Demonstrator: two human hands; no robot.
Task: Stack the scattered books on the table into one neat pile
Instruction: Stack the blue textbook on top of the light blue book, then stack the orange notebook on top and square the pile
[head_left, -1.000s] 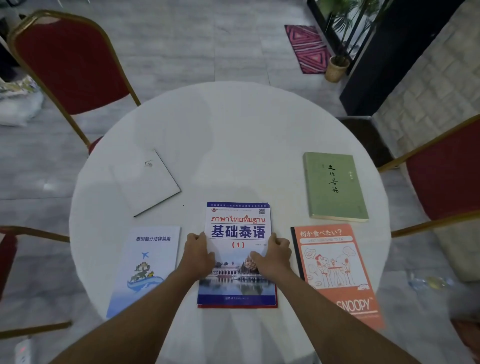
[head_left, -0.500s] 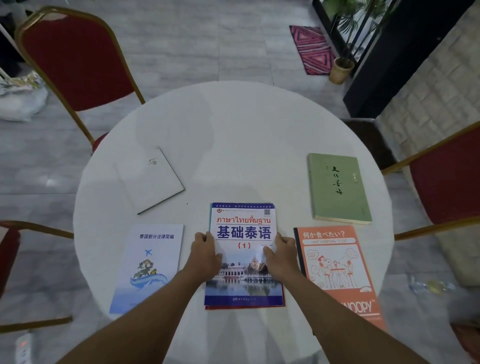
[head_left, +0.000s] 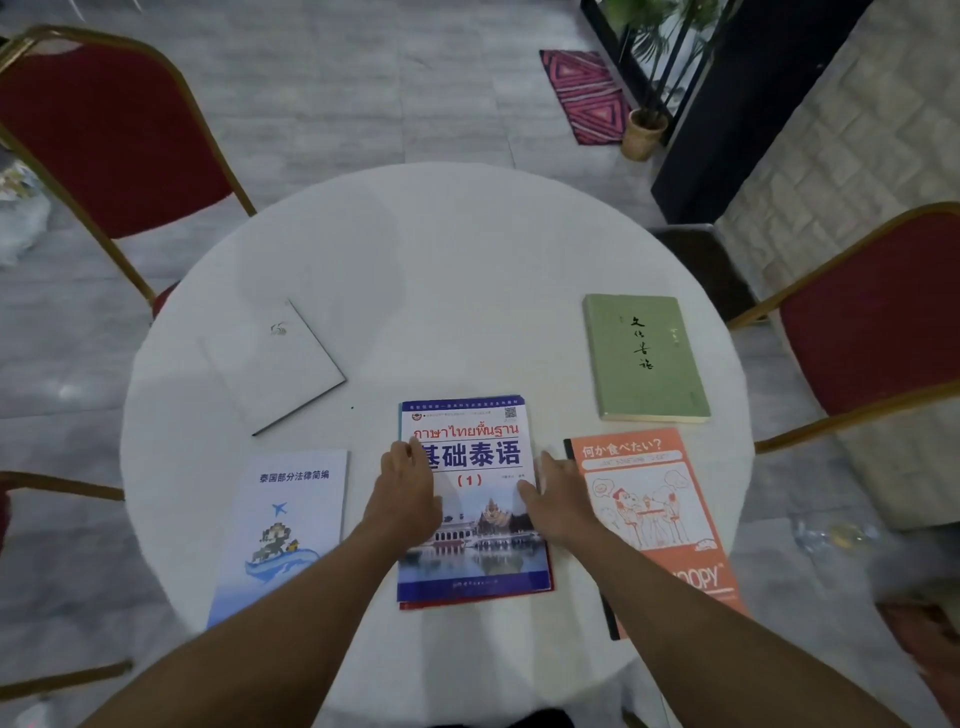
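Note:
A blue textbook (head_left: 478, 525) lies at the near middle of the round white table (head_left: 441, 270), on top of a red book (head_left: 467, 604) whose edge peeks out below. My left hand (head_left: 405, 488) rests flat on the textbook's left part, fingers stretched forward. My right hand (head_left: 556, 499) lies flat at its right edge, slightly blurred. A pale blue booklet (head_left: 291, 519) is at the near left and a white book (head_left: 270, 364) lies tilted beyond it. The orange notebook (head_left: 654, 509) is at the near right, with the green book (head_left: 644, 358) behind it.
Red chairs with gold frames stand at the far left (head_left: 109, 140), the right (head_left: 878, 317) and the near left edge (head_left: 31, 483). A potted plant (head_left: 644, 130) and a pink mat (head_left: 587, 93) are on the floor beyond the table.
Both hands have slid forward along the blue textbook's sides and flattened out. The right hand has shifted outward to the book's right edge. The books have not moved.

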